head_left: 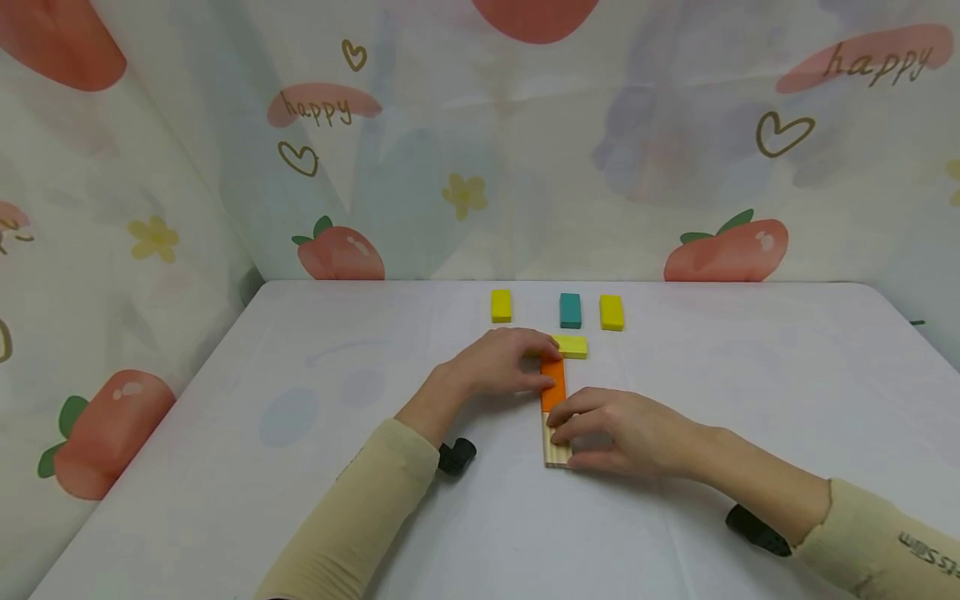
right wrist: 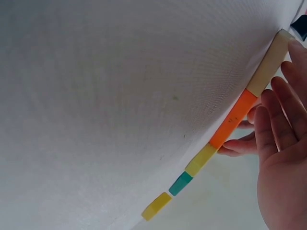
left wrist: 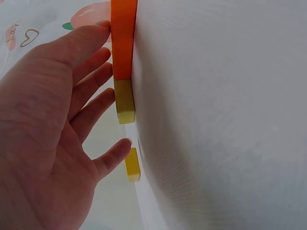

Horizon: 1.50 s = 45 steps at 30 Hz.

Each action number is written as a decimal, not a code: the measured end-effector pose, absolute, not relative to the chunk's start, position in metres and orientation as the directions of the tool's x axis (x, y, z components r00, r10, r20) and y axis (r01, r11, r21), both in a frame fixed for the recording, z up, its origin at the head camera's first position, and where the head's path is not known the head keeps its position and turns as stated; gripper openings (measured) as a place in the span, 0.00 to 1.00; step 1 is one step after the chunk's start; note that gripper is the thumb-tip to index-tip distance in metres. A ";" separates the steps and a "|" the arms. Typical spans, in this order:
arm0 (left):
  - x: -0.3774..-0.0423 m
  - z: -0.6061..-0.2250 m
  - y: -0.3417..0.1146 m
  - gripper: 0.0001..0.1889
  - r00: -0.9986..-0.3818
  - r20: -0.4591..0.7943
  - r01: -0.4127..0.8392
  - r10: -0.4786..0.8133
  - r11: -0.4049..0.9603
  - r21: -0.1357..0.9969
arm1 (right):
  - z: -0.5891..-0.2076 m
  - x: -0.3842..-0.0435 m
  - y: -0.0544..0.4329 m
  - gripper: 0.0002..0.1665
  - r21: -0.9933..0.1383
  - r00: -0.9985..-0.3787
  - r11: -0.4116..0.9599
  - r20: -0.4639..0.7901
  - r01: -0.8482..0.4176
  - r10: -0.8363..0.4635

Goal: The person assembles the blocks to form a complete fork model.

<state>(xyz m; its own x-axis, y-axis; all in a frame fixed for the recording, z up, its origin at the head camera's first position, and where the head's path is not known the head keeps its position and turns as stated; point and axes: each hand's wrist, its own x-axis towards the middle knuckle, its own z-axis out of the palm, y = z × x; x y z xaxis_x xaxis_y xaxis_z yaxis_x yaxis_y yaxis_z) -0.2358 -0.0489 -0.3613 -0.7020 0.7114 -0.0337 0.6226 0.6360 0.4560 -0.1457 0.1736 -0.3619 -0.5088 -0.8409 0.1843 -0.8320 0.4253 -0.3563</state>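
Note:
My left hand (head_left: 501,360) lies over the far end of a lengthwise row of blocks, its thumb and fingertips touching the upper side of an orange block (left wrist: 123,40) and the adjoining yellow block (head_left: 573,347). In the left wrist view its fingers are loosely spread, with the little finger off the row. My right hand (head_left: 626,429) rests at the near end of the row, fingertips and thumb along a plain wooden block (right wrist: 269,63). The wooden block meets the orange one end to end. The yellow block lies crosswise at the orange block's far end.
Beyond the row, a yellow block (head_left: 501,306), a teal block (head_left: 570,311) and another yellow block (head_left: 611,312) lie near the far edge of the white-covered table (head_left: 187,500). A printed cloth (head_left: 525,125) hangs behind. Dark wrist devices (head_left: 457,457) sit under both forearms.

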 end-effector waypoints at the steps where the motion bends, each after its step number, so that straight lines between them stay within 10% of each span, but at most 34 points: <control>1: -0.236 -0.361 -0.049 0.20 -0.702 -0.034 0.622 0.711 0.636 0.457 | -0.362 -0.146 0.174 0.12 -0.355 -0.508 0.425 0.185 -0.833 -0.841; 45: -0.224 -0.361 -0.060 0.22 -0.642 0.017 0.715 0.767 0.589 0.376 | -0.341 -0.170 0.198 0.20 -0.354 -0.590 0.477 0.390 -0.805 -0.707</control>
